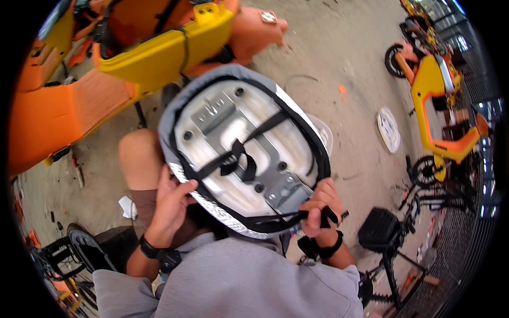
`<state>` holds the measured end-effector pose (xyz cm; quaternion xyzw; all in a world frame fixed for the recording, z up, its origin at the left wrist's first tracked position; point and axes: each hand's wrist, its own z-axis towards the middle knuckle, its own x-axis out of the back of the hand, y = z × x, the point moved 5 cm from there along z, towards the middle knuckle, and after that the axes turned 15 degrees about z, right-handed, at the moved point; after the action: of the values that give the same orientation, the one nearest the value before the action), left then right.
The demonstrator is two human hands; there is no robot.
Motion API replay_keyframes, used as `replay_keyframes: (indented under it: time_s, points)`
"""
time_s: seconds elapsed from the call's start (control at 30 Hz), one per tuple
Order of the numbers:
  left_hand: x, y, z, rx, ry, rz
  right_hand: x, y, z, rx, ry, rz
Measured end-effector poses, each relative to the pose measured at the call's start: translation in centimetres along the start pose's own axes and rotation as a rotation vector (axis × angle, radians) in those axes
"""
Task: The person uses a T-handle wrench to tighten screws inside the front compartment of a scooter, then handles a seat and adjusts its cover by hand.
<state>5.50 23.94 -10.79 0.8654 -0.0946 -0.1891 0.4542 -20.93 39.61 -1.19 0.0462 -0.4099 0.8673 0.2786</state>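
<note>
A scooter seat (225, 197) lies upside down over my lap, its white plastic underside and grey metal brackets facing up. A grey cover (175, 114) with silvery reflective edging wraps round its rim. Black straps (238, 150) cross the underside and are knotted near the middle. At the near left edge, my left hand (170, 199) grips the rim, thumb on top of the cover. My right hand (321, 206) is closed on a black strap at the near right corner, with a strap end sticking out beyond the fingers. The fingers under the seat are hidden.
An orange and yellow scooter body (164, 58) stands close at the upper left. A white seat-shaped shell (388, 130) lies on the floor to the right, near a yellow scooter frame (424, 100). A black box (379, 228) on a bike-like frame stands at the lower right.
</note>
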Motion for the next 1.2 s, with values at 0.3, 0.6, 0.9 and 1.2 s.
replay_keyframes:
  time_s: [0.3,0.6,0.9,1.2]
  points:
    - [-4.2,6.0,-2.0,-0.880,0.414,0.772,0.1,2.3,-1.0,-0.734,0.315,0.373]
    - [-16.2,2.8,-2.0,-0.720,-0.546,0.920,-0.4,2.6,0.5,-0.930,0.261,0.310]
    - [-16.2,2.7,-1.4,-0.625,-0.389,0.696,0.0,1.8,-0.4,-0.379,0.190,0.196]
    - [-15.6,2.0,-1.2,-0.475,-0.469,0.607,0.4,-0.2,-3.5,-0.432,0.224,-0.007]
